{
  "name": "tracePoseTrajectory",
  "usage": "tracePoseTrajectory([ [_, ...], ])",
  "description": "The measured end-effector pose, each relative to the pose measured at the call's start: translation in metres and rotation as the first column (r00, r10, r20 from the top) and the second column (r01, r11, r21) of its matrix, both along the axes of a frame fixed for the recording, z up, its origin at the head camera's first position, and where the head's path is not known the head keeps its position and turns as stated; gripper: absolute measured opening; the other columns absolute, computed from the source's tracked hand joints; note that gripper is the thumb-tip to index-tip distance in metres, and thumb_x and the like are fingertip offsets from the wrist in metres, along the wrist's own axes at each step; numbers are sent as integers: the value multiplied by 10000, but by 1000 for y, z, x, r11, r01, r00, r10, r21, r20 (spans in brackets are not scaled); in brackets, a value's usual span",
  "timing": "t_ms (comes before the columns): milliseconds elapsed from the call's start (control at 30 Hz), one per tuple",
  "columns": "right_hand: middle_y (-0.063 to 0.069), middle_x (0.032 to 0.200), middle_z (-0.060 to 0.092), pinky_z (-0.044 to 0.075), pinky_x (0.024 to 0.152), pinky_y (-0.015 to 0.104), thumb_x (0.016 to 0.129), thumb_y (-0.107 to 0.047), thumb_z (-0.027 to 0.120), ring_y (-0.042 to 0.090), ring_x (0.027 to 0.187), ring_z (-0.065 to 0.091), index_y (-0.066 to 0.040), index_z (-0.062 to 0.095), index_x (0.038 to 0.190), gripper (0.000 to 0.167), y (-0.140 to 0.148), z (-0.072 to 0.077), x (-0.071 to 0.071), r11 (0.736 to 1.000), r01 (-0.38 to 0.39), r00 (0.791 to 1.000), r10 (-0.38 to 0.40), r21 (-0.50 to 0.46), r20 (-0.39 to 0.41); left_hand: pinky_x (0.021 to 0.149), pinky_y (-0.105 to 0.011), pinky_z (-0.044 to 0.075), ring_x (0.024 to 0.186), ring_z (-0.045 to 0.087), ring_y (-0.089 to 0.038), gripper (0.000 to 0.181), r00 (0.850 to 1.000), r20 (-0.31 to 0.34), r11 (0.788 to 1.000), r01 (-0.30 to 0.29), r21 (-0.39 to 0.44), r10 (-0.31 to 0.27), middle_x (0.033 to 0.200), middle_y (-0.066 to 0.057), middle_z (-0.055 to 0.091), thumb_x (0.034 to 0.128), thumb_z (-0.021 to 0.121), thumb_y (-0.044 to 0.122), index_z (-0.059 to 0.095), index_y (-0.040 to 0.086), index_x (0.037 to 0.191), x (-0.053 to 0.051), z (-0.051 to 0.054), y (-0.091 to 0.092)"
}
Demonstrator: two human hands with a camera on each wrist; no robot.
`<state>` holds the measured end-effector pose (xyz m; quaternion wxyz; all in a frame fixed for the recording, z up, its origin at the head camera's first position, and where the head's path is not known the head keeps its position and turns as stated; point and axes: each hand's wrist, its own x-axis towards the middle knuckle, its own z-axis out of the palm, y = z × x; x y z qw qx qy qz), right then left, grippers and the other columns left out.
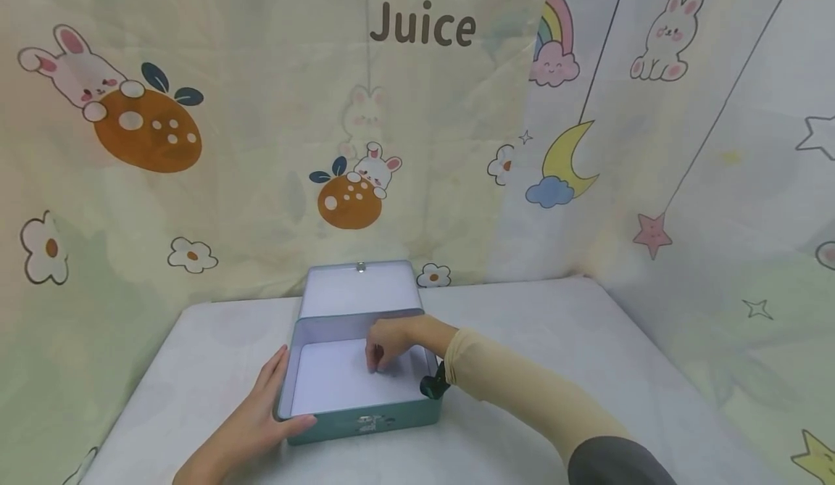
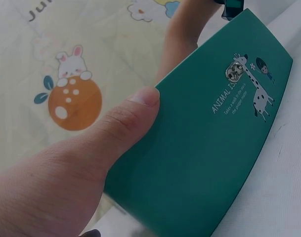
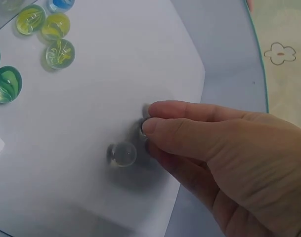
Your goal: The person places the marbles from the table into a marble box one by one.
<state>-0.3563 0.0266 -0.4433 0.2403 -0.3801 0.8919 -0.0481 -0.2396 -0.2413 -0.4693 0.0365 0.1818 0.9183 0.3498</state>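
A teal tin box (image 1: pixel 365 423) lies on the table with its lid (image 1: pixel 362 289) raised at the back. My left hand (image 1: pixel 264 409) rests around its front left corner, fingers extended along the side and thumb (image 2: pixel 145 96) against the front. Inside the box, my right hand (image 3: pixel 214 153) pinches a small glass marble (image 3: pixel 143 127), mostly hidden by the fingertips. Beside it on the white bottom sits a clear marble (image 3: pixel 123 154). Several green and yellow marbles, such as a green one (image 3: pixel 7 84), lie farther off, along with a blue one (image 3: pixel 60 4).
The box stands on a white-covered table (image 1: pixel 522 340). Behind it hangs a cloth backdrop (image 1: pixel 261 180) printed with rabbits and oranges. The box's light inner wall (image 3: pixel 229 49) rises close to the right hand. A dark device (image 1: pixel 433 383) is strapped at the right wrist.
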Motion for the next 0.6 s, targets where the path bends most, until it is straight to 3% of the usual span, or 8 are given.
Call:
tracePoseTrajectory([
  [333,-165,837,670,481,766,128,817,-147,733,-40,804,588,-252,738,882,124,-2,7,0,999,-32,999,32,-17,4,1044,-669,271,1414,159,-466,1201,1000,-4,1000,-4,-25,4,1585,-170,15,718,737,575,18,60,1530,1,2,0],
  [500,-153,877,689,483,771,110,850,-158,710,-48,827,595,-232,748,933,117,0,18,-1,996,-72,997,70,-62,-25,1052,-670,254,1417,136,-476,1204,1000,19,999,-6,-41,7,1586,-178,4,720,732,580,10,55,1529,2,5,0],
  [600,-135,909,697,486,779,109,861,-147,697,-47,843,597,-203,748,969,132,6,28,1,991,-58,998,55,-117,-30,1055,-672,242,1416,126,-484,1201,1000,21,999,-5,-45,6,1588,-178,-5,727,724,584,-3,65,1530,2,5,0],
])
